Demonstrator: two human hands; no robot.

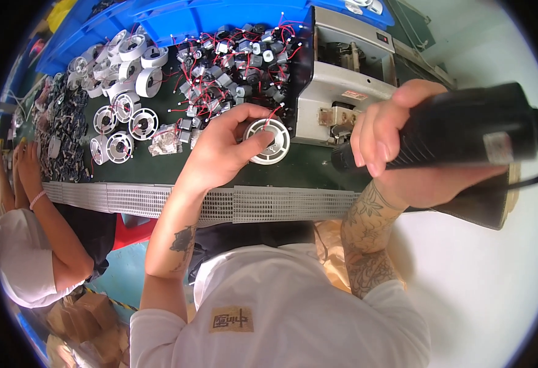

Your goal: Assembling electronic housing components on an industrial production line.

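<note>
My left hand (pixel 235 144) grips a round white plastic housing (pixel 279 153) near the front of the bench, with the thumb pressed inside its ring. A short red wire with a white plug rises from the housing. In my right hand (pixel 379 132) is a black electric screwdriver (pixel 465 126), held almost level with its nose toward the left. The tool's nose is apart from the housing. Behind my left hand lies a heap of small grey and black motors (pixel 238 67) with red wires.
White ring housings (pixel 122 107) are piled left of the motors, beside a heap of dark wired parts (pixel 63 135). A grey metal machine (pixel 348 61) stands at the right. Blue bins (pixel 177 21) line the back. White perforated strip (pixel 281 204) edges the bench. Another person's arm (pixel 54 221) is at far left.
</note>
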